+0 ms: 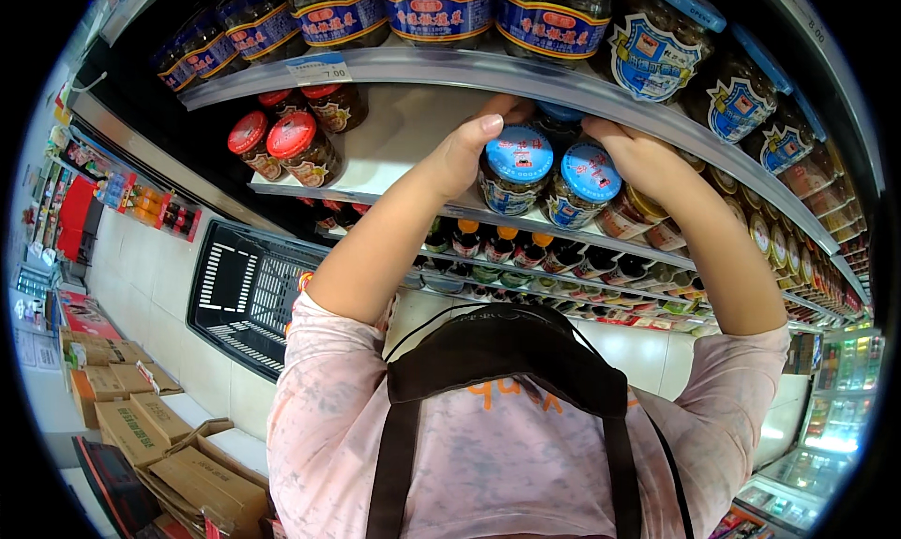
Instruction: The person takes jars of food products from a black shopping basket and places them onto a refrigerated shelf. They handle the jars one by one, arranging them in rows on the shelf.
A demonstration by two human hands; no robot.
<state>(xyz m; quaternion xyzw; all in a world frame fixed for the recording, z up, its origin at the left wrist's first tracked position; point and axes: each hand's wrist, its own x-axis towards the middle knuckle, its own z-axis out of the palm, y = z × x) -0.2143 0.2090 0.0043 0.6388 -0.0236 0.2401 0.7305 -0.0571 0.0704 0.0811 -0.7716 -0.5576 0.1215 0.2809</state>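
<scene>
Two blue-lidded glass jars, the left one [520,155] and the right one [590,173], stand side by side at the front of a shelf. Behind them shows part of another blue lid [560,111]. My left hand [479,134] is at the left of this group, thumb raised near the left jar's lid, fingers reaching behind it. My right hand [626,145] reaches in from the right, its fingertips by the rear lid. The shelf above and the jars hide parts of both hands, so their grip is unclear.
Red-lidded jars [292,136] stand farther left on the white shelf [394,134]. The upper shelf's edge [450,67] runs close above my hands, with jars on it. Bottles [503,243] fill lower shelves. A black shopping basket [243,286] and cardboard boxes [204,483] are at the left.
</scene>
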